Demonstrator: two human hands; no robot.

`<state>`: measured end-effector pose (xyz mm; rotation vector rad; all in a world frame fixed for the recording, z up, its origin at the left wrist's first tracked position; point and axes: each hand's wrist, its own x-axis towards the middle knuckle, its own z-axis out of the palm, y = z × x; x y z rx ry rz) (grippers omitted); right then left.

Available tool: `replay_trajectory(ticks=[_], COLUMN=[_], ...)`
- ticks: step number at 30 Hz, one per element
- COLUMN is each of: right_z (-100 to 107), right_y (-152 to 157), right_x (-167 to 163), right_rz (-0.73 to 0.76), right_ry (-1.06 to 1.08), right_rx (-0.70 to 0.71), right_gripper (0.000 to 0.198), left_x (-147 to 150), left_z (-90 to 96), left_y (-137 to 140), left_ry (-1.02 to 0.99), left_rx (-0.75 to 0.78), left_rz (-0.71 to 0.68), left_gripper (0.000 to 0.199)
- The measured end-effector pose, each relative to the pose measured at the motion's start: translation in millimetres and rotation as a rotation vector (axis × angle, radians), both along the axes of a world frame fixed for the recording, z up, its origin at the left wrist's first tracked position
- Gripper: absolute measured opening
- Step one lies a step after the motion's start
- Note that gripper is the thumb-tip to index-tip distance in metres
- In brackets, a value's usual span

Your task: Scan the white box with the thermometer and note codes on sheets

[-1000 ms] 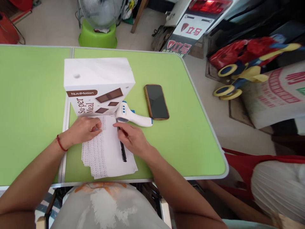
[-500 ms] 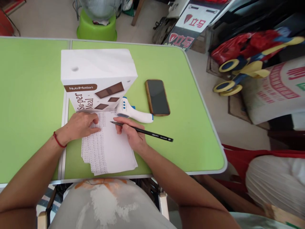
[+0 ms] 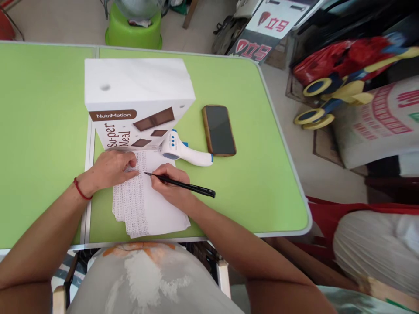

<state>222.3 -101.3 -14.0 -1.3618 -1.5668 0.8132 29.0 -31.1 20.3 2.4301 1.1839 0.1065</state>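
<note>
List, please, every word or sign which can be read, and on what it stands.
"NutriMotion": brown label on the white box.
"Su-per Meal": same box, below that label.
"立马": white plate beyond, and dark panel beneath it.
Too small or blurred: writing on paper sheets; print on pen, thermometer, sack.

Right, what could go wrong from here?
The slim black pen in the right hand points toward the left hand and could mark it. The overlapping white paper sheets, their edges uneven, might slip. The white, blue-trimmed pistol-shaped device lies near enough the right hand to be nudged.
</note>
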Motion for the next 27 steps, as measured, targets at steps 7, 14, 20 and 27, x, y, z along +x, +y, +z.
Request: replay_trajectory(ticks=[7, 14, 20, 27], right_z=[-1.2, -1.2, 1.2, 1.6], right_y=[0.2, 0.6, 0.6, -0.2], right_x=[2.0, 1.2, 0.6, 0.1], right_rz=[0.034, 0.063, 0.065, 0.054], right_ry=[-0.008, -0.032, -0.091, -0.079], right_rx=[-0.001, 0.043, 0.026, 0.028], right_gripper=[0.015, 0.015, 0.015, 0.014], left_x=[1.6, 1.5, 0.3, 1.5], left_z=[2.3, 2.1, 0.2, 1.7], left_y=[0.2, -0.8, -0.5, -0.6], left_ry=[0.012, 0.002, -0.02, 0.002], left_rx=[-0.022, -0.028, 0.0, -0.027], left_rz=[0.003, 0.003, -0.005, 0.009], left_gripper=[0.014, 0.013, 0.013, 0.012])
